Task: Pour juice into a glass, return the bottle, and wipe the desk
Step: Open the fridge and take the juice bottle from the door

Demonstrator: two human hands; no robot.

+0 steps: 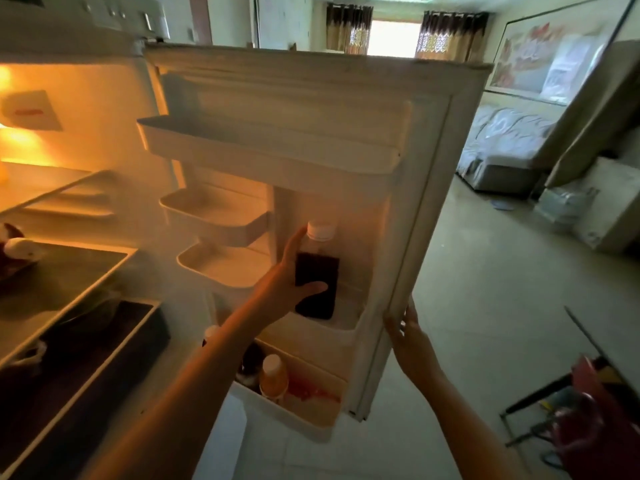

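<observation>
The fridge [69, 216] interior occupies 9 o'clock, lit amber, with shelves holding dark items too blurred to identify.

The left hand [291, 282] reaches to centre frame and grasps the bottle [317, 271]: thumb across the dark front, fingers wrapped behind. The bottle stands upright in a door bin [332, 327], white cap on, dark juice filling roughly its lower two thirds.

At 6 o'clock, a lower bin holds an orange bottle [273, 375].

At 4 o'clock, the right hand [403, 332] holds the door [429, 188] by its outer edge, fingers curled round it.

Risks, as judged:
- A cold, possibly damp bottle may slip from a one-handed grip.
- Lifting at a tilt may catch the base on the bin lip.
- If the right hand lets go, the door may swing onto the left arm.

No glass or desk is in view.
</observation>
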